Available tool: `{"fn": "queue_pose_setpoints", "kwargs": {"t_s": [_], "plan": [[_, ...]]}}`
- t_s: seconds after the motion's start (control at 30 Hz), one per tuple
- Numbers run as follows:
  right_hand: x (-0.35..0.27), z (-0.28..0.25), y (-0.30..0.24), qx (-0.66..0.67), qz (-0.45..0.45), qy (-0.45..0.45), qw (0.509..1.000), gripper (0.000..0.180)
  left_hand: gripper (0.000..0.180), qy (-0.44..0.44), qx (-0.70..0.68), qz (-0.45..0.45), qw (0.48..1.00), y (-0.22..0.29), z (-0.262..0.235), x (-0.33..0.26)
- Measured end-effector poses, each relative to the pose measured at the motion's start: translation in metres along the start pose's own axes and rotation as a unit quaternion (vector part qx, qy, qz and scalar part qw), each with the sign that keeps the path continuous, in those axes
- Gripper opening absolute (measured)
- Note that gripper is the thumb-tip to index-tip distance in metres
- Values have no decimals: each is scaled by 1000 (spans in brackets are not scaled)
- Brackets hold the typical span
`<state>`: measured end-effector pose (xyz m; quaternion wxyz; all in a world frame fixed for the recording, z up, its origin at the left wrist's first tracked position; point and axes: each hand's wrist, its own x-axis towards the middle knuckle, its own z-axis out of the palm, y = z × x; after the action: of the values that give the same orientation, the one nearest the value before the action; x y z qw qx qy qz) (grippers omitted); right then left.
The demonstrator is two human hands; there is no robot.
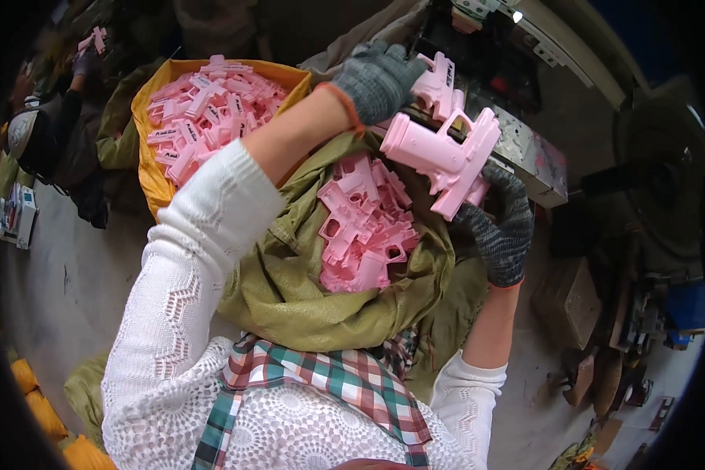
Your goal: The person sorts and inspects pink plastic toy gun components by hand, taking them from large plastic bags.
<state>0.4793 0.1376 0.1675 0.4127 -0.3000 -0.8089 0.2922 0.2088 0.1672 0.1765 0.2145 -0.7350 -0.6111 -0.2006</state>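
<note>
The plaid apron [329, 372] lay nearest. Beyond the green sack [321, 317], the right hand [505, 223] had its fingers around a pink toy pistol [450, 162]; the left hand [380, 82] held a printed pistol [445, 78]. Swapping pieces seemed underway, next likely needing careful placing.

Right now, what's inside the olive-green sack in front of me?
Pink toy pistols lie jumbled in the olive-green sack; anything beneath the visible top layer is covered.
</note>
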Motion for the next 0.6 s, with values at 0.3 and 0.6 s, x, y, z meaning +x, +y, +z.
{"fn": "queue_pose_setpoints", "kwargs": {"t_s": [0.3, 0.6], "plan": [[84, 16, 50, -34, -66, -58, 996, 43, 72, 60, 237, -262, 934, -101, -45, -166], [88, 21, 32, -143, -108, 1, 984, 37, 63, -61, -98, -72, 991, -22, -14, -170]]}}
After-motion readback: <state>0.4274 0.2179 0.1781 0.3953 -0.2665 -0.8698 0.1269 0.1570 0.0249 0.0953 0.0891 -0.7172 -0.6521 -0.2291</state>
